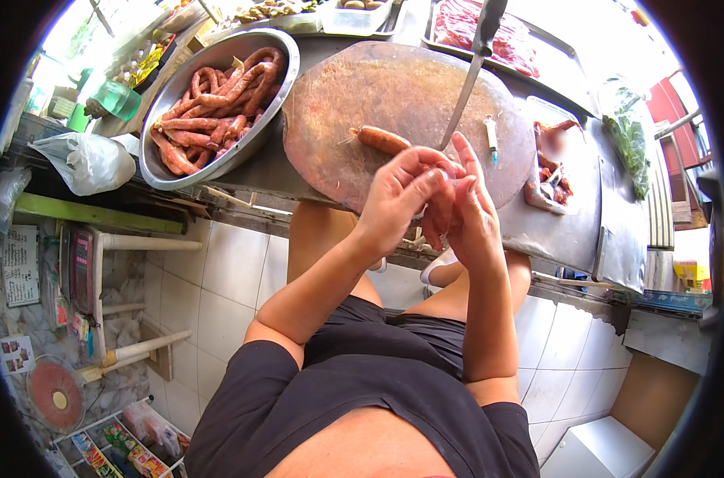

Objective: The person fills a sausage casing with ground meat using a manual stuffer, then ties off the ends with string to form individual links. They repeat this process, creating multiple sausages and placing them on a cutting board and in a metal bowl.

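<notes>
Both my hands meet over the near edge of a round wooden chopping board (pixel 330 103). A short sausage (pixel 438 209) hangs down between them. My left hand (pixel 402 195) is closed, pinching at the sausage's top end. My right hand (pixel 477 211) is closed round its other side, with one finger pointing up. Just beyond my left hand, another short sausage (pixel 383 141) lies on the board. Past my fingertips a knife (pixel 464 99) with a black handle stands tilted, its tip at the board. The exact pinch point is partly hidden by my fingers.
A large metal bowl (pixel 292 76) of linked sausages (pixel 218 107) stands left of the board. A small white, blue-tipped tool (pixel 491 141) lies on the board's right. Beyond are a white tub (pixel 547 204) of meat pieces and a metal tray (pixel 565 68) with raw meat (pixel 489 36).
</notes>
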Action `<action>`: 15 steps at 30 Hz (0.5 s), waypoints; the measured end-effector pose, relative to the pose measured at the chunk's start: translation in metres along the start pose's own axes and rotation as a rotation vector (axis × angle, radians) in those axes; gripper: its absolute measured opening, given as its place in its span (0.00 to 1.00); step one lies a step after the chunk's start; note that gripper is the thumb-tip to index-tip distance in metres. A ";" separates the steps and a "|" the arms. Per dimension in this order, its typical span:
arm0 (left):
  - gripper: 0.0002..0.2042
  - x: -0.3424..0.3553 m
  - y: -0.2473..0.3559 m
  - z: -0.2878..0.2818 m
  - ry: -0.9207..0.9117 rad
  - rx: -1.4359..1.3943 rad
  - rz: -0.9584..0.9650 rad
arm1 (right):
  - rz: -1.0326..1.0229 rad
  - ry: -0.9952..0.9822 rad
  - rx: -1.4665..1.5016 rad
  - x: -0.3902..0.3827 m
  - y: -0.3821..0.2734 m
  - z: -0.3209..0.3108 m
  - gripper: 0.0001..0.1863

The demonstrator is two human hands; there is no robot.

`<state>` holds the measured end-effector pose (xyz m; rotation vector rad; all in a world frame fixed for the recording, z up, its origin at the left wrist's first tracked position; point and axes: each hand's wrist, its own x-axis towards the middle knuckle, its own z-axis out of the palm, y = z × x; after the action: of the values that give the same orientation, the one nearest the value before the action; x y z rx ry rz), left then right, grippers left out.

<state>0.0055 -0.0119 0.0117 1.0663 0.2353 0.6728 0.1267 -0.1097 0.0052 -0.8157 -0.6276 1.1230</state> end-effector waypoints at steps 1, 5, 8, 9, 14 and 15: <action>0.11 0.003 0.000 -0.002 0.010 -0.033 -0.014 | 0.033 0.009 -0.125 -0.002 -0.001 0.000 0.41; 0.14 0.015 -0.010 0.005 0.031 -0.128 0.011 | 0.136 0.108 -0.098 -0.006 -0.004 0.005 0.37; 0.19 0.012 -0.020 0.016 0.065 -0.118 0.034 | 0.005 0.194 -0.028 -0.003 -0.003 0.011 0.34; 0.19 0.009 -0.021 0.015 0.017 -0.071 0.033 | -0.029 0.217 -0.038 -0.003 -0.003 0.011 0.34; 0.15 -0.004 -0.023 0.010 -0.011 0.035 -0.008 | -0.036 0.174 -0.064 -0.008 -0.002 0.000 0.37; 0.14 -0.005 -0.021 0.005 -0.044 -0.010 -0.052 | -0.041 0.079 -0.115 -0.010 0.000 -0.002 0.36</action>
<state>0.0121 -0.0252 -0.0050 1.0610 0.2210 0.6022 0.1255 -0.1194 0.0035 -0.9372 -0.6449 1.0194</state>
